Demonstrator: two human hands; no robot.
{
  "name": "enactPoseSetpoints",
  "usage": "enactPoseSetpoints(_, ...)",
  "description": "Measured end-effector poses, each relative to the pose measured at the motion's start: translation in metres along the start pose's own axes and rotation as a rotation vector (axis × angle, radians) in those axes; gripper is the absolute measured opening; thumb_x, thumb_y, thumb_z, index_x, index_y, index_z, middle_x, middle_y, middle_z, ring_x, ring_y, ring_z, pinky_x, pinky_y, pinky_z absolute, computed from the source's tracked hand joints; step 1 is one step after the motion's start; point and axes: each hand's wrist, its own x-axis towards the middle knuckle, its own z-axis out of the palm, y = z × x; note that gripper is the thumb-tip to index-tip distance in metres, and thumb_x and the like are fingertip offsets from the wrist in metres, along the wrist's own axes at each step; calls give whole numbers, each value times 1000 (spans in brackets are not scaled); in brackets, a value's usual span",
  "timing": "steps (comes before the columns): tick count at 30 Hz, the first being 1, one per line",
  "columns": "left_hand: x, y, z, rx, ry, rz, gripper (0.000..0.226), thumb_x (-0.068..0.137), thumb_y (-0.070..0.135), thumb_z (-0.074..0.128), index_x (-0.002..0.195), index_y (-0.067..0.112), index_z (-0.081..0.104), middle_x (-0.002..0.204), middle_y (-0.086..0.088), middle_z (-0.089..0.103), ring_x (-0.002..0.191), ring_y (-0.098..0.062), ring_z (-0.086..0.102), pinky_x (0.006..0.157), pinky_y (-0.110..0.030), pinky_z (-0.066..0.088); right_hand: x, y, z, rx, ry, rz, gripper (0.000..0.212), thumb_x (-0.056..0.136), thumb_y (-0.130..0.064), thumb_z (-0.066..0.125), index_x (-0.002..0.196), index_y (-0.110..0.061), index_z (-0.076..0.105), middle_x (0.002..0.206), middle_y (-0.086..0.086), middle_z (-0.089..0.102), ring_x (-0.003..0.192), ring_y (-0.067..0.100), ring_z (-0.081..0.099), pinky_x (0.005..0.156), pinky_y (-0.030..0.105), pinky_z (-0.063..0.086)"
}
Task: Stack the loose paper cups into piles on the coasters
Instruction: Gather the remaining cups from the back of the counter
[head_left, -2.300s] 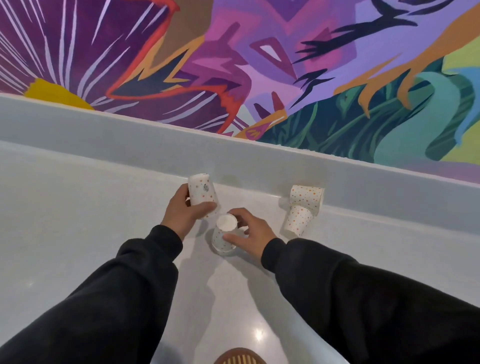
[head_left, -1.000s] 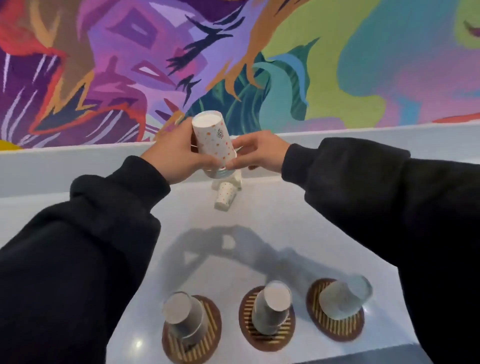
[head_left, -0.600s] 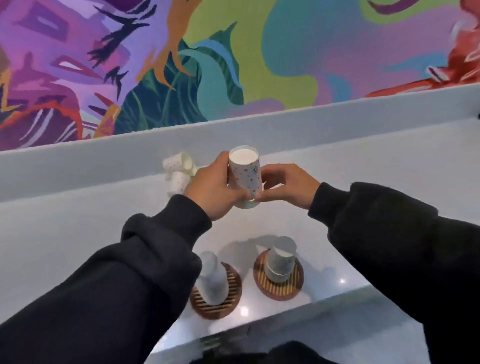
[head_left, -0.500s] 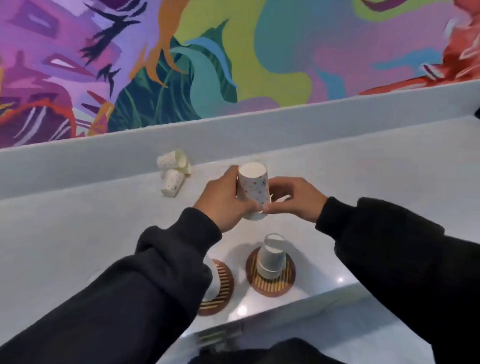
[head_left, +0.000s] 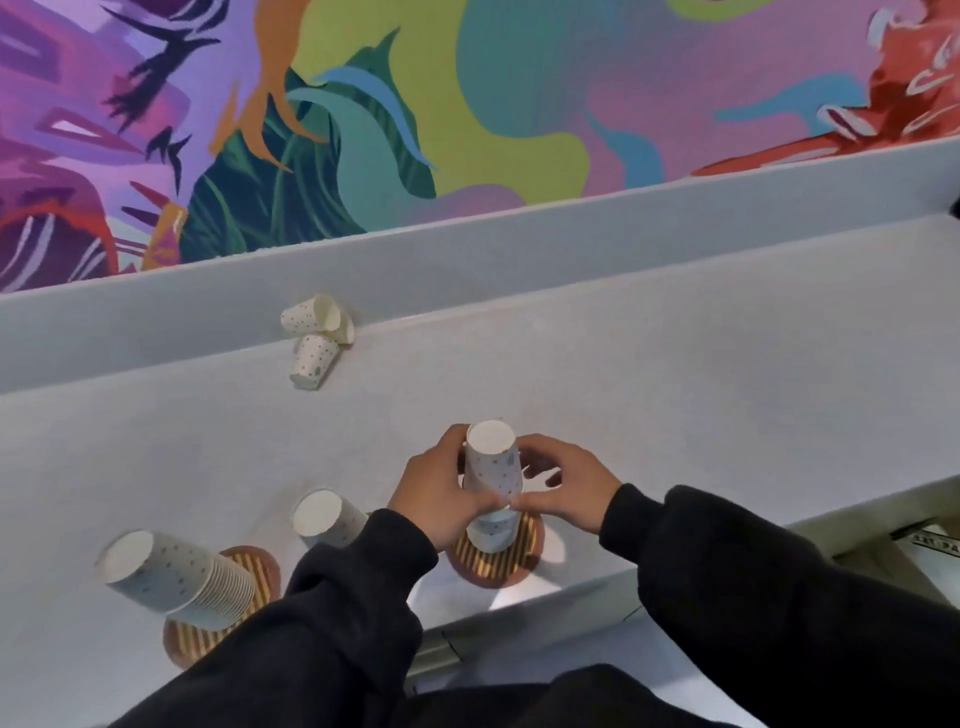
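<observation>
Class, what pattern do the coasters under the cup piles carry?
Brown with yellowish stripes; the head view shows it best on the rightmost coaster.

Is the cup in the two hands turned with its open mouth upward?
No, the cup between the left hand and right hand shows its closed base on top.

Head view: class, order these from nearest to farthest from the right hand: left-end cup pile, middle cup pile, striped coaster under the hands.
1. Striped coaster, just below the right hand.
2. Middle cup pile, to its left.
3. Left-end cup pile, farthest left.
</observation>
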Motion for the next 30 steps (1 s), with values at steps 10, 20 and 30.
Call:
enactPoseSetpoints(10, -6, -24, 34, 107, 17, -77, 69, 80, 16, 85, 130, 38, 44, 129, 11, 60, 121, -12, 55, 104, -34, 52, -6, 31, 27, 68, -25, 57, 54, 86, -21, 81, 133, -36, 59, 126, -15, 64, 114, 7, 60, 97, 28, 52)
enactPoseSetpoints(20, 2, -35, 35, 98, -13, -75, 76, 80, 16, 85, 134, 42, 38, 130, 10, 59, 122, -14, 55, 94, -22, 49, -4, 41, 26, -6, -172, 124, 87, 76, -30, 88, 145, -45, 37, 134, -10, 61, 121, 18, 60, 102, 34, 52)
enactPoseSetpoints(30, 8, -48, 42, 47, -26, -143, 83, 77, 22, 87, 130, 51, 30, 118, 17, 54, 111, -12, 54, 90, -27, 49, -2, 53, 42, -269, -121, 161, 68, 79, -46, 82, 140, -39, 52, 133, -8, 64, 120, 18, 60, 109, 38, 46)
